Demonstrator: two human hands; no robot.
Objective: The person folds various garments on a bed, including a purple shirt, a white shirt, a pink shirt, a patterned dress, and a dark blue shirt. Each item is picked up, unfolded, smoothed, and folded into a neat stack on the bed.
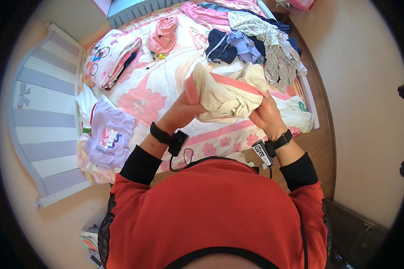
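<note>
Both my hands hold up a cream garment with a pink band (pixel 226 98), bunched in loose folds above the bed. My left hand (pixel 182 111) is closed on its left end, where the pink band stands up. At the opposite side my right hand (pixel 268 114) grips the edge near the other end of the band. Some fingers of each hand are hidden behind the fabric. Just beyond the garment lie a navy piece of clothing (pixel 220 48) and a light blue one (pixel 245 47). Whether the garment is trousers or a top, I cannot tell.
A folded stack of clothes (pixel 112 56) and a pink cap (pixel 164 36) rest on the flowered bedspread (pixel 141 101). Near the white and lilac headboard (pixel 49 116) lies a lilac shirt (pixel 112 127). Several garments pile up at the far right, and a pale garment (pixel 294 114) lies nearer.
</note>
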